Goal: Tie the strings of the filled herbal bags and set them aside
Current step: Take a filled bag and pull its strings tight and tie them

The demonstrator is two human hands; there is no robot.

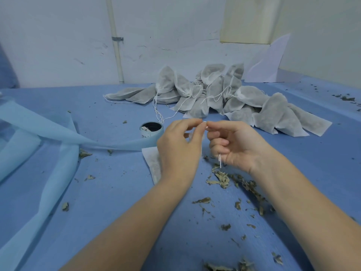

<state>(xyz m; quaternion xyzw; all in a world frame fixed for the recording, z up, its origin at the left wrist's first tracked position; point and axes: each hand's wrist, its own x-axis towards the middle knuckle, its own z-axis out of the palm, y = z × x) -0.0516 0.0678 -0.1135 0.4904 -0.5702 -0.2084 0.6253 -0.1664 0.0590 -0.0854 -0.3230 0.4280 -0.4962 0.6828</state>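
A white filled herbal bag lies on the blue table cover, mostly hidden under my left hand. Its thin white string is pinched between the fingertips of both hands at the middle of the view. One string end hangs below my right hand, whose lower fingers are curled round it. A heap of several filled white bags with loose strings lies at the back of the table, against the wall.
A small round tin stands just left of my hands. Light blue fabric strips drape across the left side. Dried leaf scraps are scattered near and right of my forearms. A white sheet leans on the back wall.
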